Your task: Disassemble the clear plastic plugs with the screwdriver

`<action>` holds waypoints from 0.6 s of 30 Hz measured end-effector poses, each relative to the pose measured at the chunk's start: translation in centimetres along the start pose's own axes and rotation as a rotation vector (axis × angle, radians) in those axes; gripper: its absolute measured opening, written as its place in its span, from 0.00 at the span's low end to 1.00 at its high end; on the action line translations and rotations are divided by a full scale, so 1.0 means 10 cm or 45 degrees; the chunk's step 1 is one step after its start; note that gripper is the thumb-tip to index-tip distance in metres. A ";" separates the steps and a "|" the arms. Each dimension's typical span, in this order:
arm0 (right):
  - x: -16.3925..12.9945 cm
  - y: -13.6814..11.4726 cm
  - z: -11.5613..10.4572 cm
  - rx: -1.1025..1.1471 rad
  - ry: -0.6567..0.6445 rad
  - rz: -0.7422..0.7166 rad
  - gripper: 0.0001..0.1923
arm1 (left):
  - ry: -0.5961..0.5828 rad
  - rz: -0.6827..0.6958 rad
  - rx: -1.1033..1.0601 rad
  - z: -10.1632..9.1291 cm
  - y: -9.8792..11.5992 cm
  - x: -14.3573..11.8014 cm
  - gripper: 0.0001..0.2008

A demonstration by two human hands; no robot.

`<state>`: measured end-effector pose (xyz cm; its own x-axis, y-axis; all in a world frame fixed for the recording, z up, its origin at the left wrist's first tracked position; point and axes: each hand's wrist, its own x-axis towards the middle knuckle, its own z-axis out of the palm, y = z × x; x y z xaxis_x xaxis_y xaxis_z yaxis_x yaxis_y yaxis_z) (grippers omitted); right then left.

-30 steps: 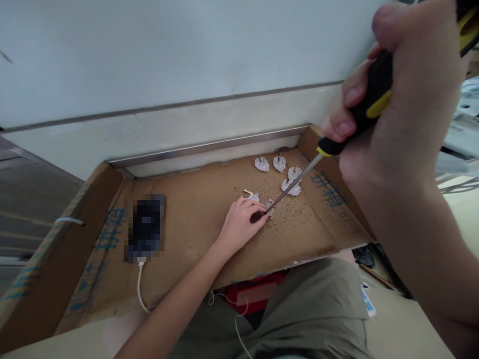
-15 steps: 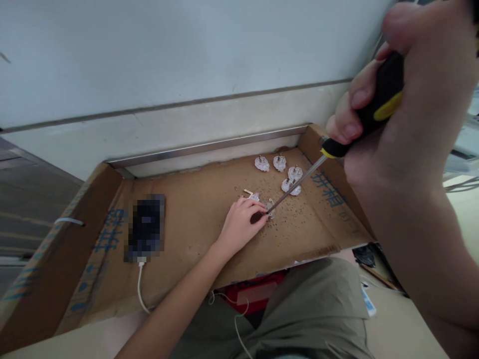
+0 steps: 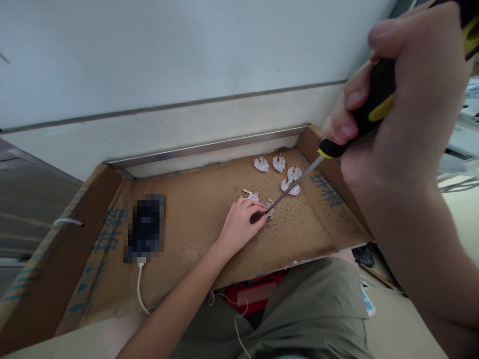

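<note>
My right hand (image 3: 396,99) is wrapped round the black and yellow handle of a screwdriver (image 3: 295,182), raised at the upper right. The long shaft slants down to the left, its tip at the fingertips of my left hand (image 3: 244,219). Those fingers pinch a small clear plastic plug part (image 3: 268,205) against the cardboard; much of it is hidden by the fingers. Just behind them lie another clear piece (image 3: 254,197) and a small brass strip (image 3: 247,192). Further back stand several clear plug parts with metal pins (image 3: 279,163).
The cardboard tray (image 3: 194,239) has raised sides and a scatter of small dark bits at its right. A blurred-out phone (image 3: 145,227) with a white cable (image 3: 139,286) lies on the left. A pale wall (image 3: 187,65) rises behind. Below the front edge is a red object (image 3: 254,294).
My right hand and the screwdriver handle have shifted slightly to the left, while the tip stays at the same spot. My left hand has not visibly moved.
</note>
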<state>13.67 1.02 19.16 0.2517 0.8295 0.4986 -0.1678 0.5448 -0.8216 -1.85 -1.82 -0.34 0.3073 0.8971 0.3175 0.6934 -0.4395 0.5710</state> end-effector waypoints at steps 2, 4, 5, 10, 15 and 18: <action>0.00 0.00 0.01 0.039 0.020 -0.005 0.07 | 0.001 0.002 0.002 0.00 0.00 0.00 0.06; 0.00 0.00 0.01 0.072 0.045 -0.006 0.08 | -0.002 0.002 0.007 0.00 -0.01 0.00 0.05; 0.00 0.00 0.01 0.083 0.053 -0.008 0.08 | -0.006 0.001 0.008 0.00 -0.01 -0.01 0.05; 0.00 -0.01 0.00 0.094 0.037 0.015 0.09 | -0.001 0.009 0.008 0.00 -0.01 -0.01 0.05; 0.02 0.00 0.01 0.102 0.039 0.029 0.09 | 0.006 0.010 0.015 0.01 -0.01 0.00 0.05; 0.03 0.01 0.02 0.128 0.033 0.047 0.10 | 0.002 0.006 0.016 0.01 -0.02 0.00 0.05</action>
<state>13.59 1.29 19.29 0.2678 0.8466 0.4601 -0.2719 0.5245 -0.8068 -1.92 -1.77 -0.53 0.3095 0.8949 0.3214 0.6999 -0.4432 0.5602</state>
